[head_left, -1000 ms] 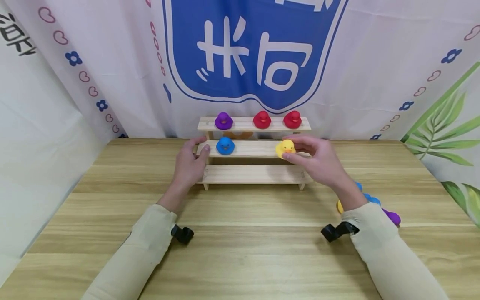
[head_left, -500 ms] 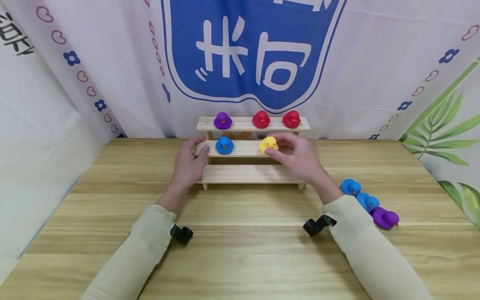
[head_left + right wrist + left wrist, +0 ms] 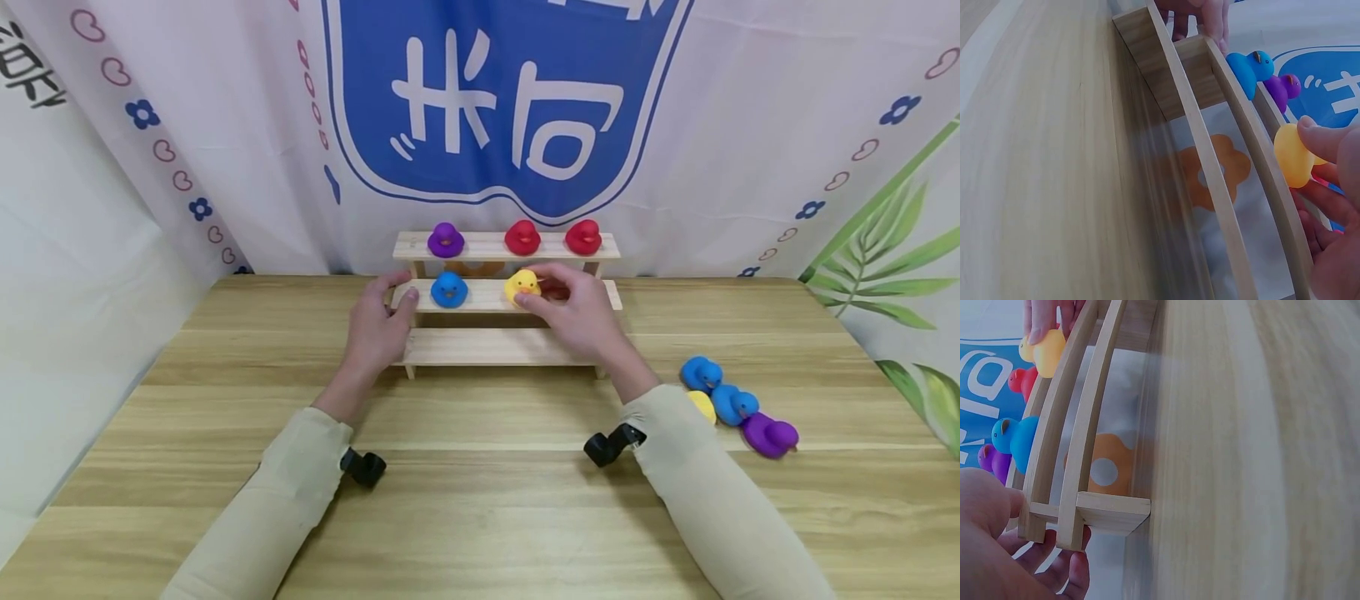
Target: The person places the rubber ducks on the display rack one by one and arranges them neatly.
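Observation:
A small three-step wooden display shelf [image 3: 487, 347] stands at the back of the table. My left hand [image 3: 377, 335] holds its left end, thumb at the middle step and fingers around the step ends in the left wrist view. With thumb and fingers my right hand [image 3: 583, 312] pinches a yellow rubber duck [image 3: 521, 286] at the middle step, right of centre. On that step's left part sits a blue rubber duck [image 3: 449, 291]. The top step bears a purple duck [image 3: 446, 241] at left and two red ducks, one in the middle [image 3: 522, 238] and one at right [image 3: 583, 238].
On the table at right lie two blue ducks, one behind [image 3: 701, 374] and one in front [image 3: 734, 405], a purple duck [image 3: 770, 436] and a yellow duck [image 3: 702, 407] partly hidden by the right sleeve. A printed curtain [image 3: 300, 167] hangs close behind the shelf.
My right hand has moved left along the middle step with the yellow duck, from the right end toward the centre. My left hand has stayed at the shelf's end.

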Tool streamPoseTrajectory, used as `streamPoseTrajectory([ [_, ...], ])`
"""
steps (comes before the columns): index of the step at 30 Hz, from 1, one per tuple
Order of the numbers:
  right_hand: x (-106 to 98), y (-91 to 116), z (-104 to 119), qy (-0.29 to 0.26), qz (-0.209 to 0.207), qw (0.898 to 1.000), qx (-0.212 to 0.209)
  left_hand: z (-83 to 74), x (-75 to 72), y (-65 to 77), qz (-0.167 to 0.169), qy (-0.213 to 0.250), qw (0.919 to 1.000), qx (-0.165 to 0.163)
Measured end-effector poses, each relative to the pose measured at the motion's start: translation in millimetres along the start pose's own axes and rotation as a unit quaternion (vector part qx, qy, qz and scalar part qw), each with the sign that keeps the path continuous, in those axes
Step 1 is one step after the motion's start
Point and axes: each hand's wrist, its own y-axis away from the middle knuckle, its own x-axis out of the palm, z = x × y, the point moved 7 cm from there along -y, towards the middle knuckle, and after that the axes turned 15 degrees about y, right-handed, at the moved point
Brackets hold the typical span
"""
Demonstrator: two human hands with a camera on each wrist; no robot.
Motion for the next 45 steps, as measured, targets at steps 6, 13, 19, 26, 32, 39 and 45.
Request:
streamPoseTrajectory([
  [6, 2.5, 0.5, 2.3, 0.017, -0.006, 1.000, 0.000, -0.2, 0.9, -0.3, 0.001, 0.000, 1.0000, 0.002],
  [13, 3.0, 1.9, 3.1, 0.031, -0.013, 0.999, 0.002, 0.6, 0.6, -0.6, -0.001, 0.003, 1.0000, 0.000],
  [19, 4.2, 2.1, 3.8, 0.046, -0.008, 0.999, 0.006, 0.5, 0.1, -0.9, 0.001, 0.001, 1.0000, 0.001],
  [26, 4.7, 3.0, 2.5, 0.057, -0.001, 0.998, 0.013, 0.1, 0.1, -0.7, 0.003, 0.001, 1.0000, 0.006],
  [32, 3.0, 2.8, -1.2, 0.052, 0.005, 0.998, 0.023, 1.1, 1.4, -0.5, 0.003, 0.005, 1.0000, 0.002],
  [39, -2.8, 4.6, -2.1, 0.031, 0.020, 0.999, 0.024, 1.3, 1.3, -0.5, 0.003, 0.006, 1.0000, 0.003],
  [45, -14.8, 8.7, -6.2, -0.002, 0.031, 0.999, 0.010, -0.2, 0.1, 0.3, 0.003, 0.008, 1.0000, 0.002],
])
